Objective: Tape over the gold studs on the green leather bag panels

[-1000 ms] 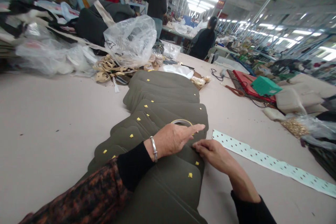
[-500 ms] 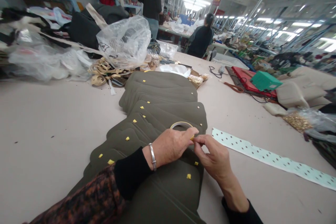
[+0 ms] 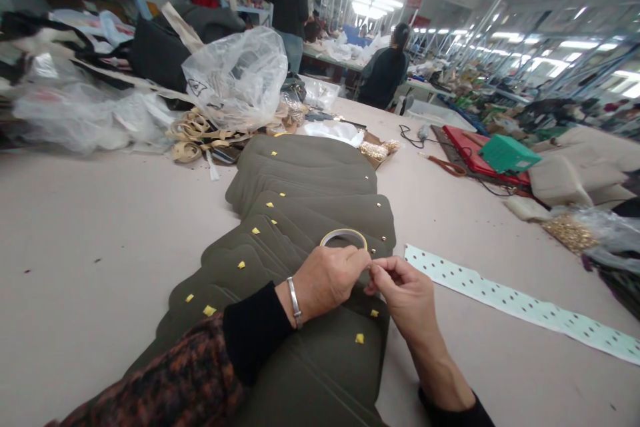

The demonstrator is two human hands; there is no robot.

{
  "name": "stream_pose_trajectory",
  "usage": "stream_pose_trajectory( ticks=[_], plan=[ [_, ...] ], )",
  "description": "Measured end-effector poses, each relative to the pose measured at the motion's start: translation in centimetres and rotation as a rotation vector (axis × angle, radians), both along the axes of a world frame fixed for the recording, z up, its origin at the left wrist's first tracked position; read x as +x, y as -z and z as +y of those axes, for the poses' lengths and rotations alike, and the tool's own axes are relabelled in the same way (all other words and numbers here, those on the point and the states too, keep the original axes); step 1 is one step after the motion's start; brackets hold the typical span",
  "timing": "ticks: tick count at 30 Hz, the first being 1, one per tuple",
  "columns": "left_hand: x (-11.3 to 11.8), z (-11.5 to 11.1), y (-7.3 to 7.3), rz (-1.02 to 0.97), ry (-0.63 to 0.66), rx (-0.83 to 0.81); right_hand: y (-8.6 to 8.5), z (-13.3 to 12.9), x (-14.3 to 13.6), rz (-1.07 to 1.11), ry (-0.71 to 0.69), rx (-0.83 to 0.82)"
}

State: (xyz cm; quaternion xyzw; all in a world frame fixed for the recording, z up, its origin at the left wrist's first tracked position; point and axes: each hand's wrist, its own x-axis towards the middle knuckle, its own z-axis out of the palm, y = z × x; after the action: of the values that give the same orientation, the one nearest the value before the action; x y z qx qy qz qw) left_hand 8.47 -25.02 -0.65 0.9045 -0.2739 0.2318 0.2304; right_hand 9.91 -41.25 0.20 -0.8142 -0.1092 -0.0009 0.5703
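My left hand [image 3: 333, 280] is closed on a roll of yellow tape [image 3: 344, 235], whose ring stands up behind the fingers. Touching the left fingertips, my right hand [image 3: 405, 290] pinches at the tape's end; the tape itself is mostly hidden between the fingers. Beneath both hands lies a long, overlapping row of dark olive fabric panels [image 3: 320, 167] with rounded corners. Small yellow tape pieces [image 3: 359, 338] stick to many of them. Small shiny metal studs [image 3: 383, 238] show along the right edge of some panels.
A pale green strip with dark dots [image 3: 500, 293] lies to the right. Clear plastic bags [image 3: 240, 77] and tan straps [image 3: 193, 133] are heaped at the back left. A green box [image 3: 510, 153] sits on a red item at right, near gold hardware [image 3: 570, 233]. Two people are farther back.
The left thumb has folded down and the tape roll has shifted slightly left. The yellow bit seen between the fingertips is now covered. Both hands stay together over the panels.
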Motion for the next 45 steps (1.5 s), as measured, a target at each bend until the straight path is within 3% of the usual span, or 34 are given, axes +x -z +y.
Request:
stream_pose_trajectory(
  ticks=[5, 9, 15, 20, 27, 33, 37, 40, 43, 45],
  plan=[
    [-0.5, -0.3, -0.1, -0.053, -0.031, -0.048, 1.2, -0.1, 1.8, 0.132, 0.1, 0.116],
    [-0.5, -0.4, 0.0, 0.02, -0.078, 0.078, 2.8, -2.1, 3.7, 0.266, 0.137, 0.123],
    [0.0, -0.2, 0.2, 0.223, -0.129, 0.32, 3.5, -3.0, 4.2, 0.073, 0.034, -0.197],
    [0.0, -0.3, 0.1, 0.259, -0.114, 0.317, 3.6, -2.1, 4.0, -0.24, 0.026, -0.477],
    [0.0, -0.2, 0.4, 0.25, -0.109, 0.294, 4.5, -1.3, 4.1, -0.501, 0.046, -0.651],
    [-0.1, -0.2, 0.1, 0.256, -0.103, 0.319, 4.2, -1.2, 4.5, -0.389, 0.1, -0.623],
    [-0.2, 0.0, 0.0, 0.261, -0.109, 0.322, 3.9, -2.3, 4.4, -0.131, 0.146, -0.411],
    [-0.1, 0.2, 0.1, 0.257, -0.111, 0.319, 3.7, -3.3, 4.1, -0.334, 0.078, -0.391],
    [0.0, 0.2, 0.2, 0.258, -0.111, 0.325, 3.7, -3.6, 4.0, -0.666, -0.102, -0.574],
    [0.0, 0.2, 0.2, 0.265, -0.114, 0.333, 3.8, -3.2, 4.1, -0.764, -0.178, -0.683]
  ],
)
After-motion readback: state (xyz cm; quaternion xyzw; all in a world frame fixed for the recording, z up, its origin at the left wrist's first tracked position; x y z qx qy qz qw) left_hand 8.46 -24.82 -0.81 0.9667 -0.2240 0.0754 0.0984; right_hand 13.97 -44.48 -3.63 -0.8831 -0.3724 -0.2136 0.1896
